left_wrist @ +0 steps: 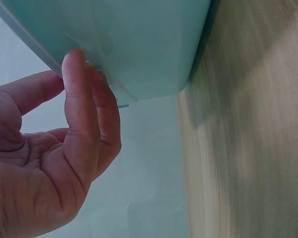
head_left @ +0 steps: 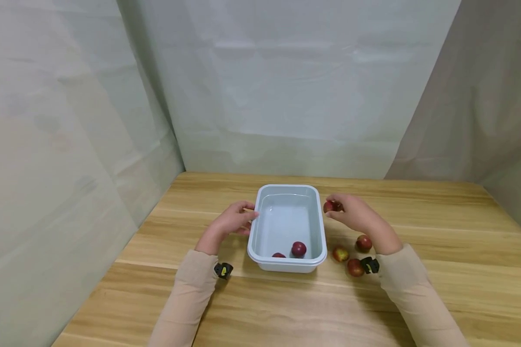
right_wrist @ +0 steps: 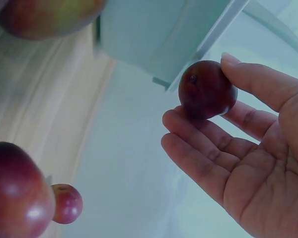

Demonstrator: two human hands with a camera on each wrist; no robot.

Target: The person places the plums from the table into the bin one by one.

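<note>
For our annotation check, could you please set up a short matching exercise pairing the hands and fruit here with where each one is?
Things:
1. left hand
2. right hand
3. dark red fruit
4. three loose fruits

Places:
A. on the table, right of the tub
B. inside the tub
C. touching the tub's left rim
D. pinching a red fruit at the tub's right rim

Pairs: 1-C, 2-D, 3-B, 4-A
</note>
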